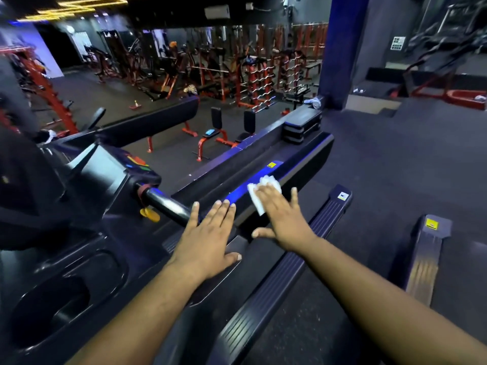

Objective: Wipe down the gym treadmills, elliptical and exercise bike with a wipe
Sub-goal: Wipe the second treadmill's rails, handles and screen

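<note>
A black treadmill fills the lower left, with its console (116,164), a handlebar (163,204) and a long side rail (266,291). My right hand (282,219) lies flat with straight fingers on a white wipe (259,198), pressing it onto a dark ledge (237,177) lit blue beyond the treadmill. My left hand (208,241) is spread flat and empty, hovering at or resting on the treadmill's front edge next to the handlebar's end.
A second treadmill's rail (427,248) with a yellow sticker lies to the right. Black step platforms (303,125) are stacked at the ledge's far end. Red benches (210,140) and weight racks (263,77) stand on the gym floor beyond. A blue pillar (342,48) rises behind.
</note>
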### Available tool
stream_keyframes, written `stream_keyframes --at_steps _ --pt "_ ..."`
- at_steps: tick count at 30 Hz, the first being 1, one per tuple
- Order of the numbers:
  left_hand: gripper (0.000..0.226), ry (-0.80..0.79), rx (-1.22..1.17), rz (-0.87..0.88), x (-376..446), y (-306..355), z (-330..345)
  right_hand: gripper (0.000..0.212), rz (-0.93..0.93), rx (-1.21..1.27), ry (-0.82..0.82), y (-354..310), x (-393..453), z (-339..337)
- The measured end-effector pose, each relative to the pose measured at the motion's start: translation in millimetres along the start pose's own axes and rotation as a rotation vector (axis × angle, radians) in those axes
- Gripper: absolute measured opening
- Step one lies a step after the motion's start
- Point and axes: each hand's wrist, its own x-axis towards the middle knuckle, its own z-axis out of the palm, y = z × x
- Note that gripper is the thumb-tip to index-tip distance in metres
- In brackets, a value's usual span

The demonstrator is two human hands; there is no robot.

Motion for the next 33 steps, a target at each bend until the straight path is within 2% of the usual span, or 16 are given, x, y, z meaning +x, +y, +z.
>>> stream_keyframes --at_steps 2,4,8,11,16,21,25,29,33 --pt "0.109 -0.002 -0.010 0.000 20.5 9.6 -0.2 0.115 0.124 -0.002 -0.004 38.9 13.8 -10.3" --pt "0.109 -0.004 -0.012 0.006 40.7 20.0 -0.7 0.117 0.138 -0.021 -0.014 55.5 18.2 -13.4" --pt "0.107 0.008 -0.028 0.035 79.2 36.5 -1.0 0.117 -0.013 0.049 -0.050 49.1 6.5 -8.6" --pt "0.108 -0.021 -0.036 0.058 109.5 45.3 0.3 0.116 -0.089 -0.022 -0.027 82.9 13.3 -10.4" --pt "0.112 -0.048 -0.074 0.093 153.1 55.7 -2.4 0.115 0.150 0.021 0.004 163.8 55.8 -28.7" --pt "0.113 -0.058 -0.140 0.133 194.0 65.6 -5.5 0.128 0.157 -0.075 -0.085 203.1 73.2 -40.8" --pt "0.114 -0.060 -0.152 0.185 230.7 78.5 -5.7 0.129 0.237 -0.155 -0.109 211.8 75.7 -48.8" --pt "0.117 -0.053 -0.172 0.225 276.2 97.8 -6.4 0.117 0.325 -0.185 -0.116 226.8 82.7 -56.3" --pt "0.117 -0.079 -0.190 0.243 314.1 111.6 -8.8 0.087 0.356 -0.131 -0.090 250.6 92.4 -64.8"
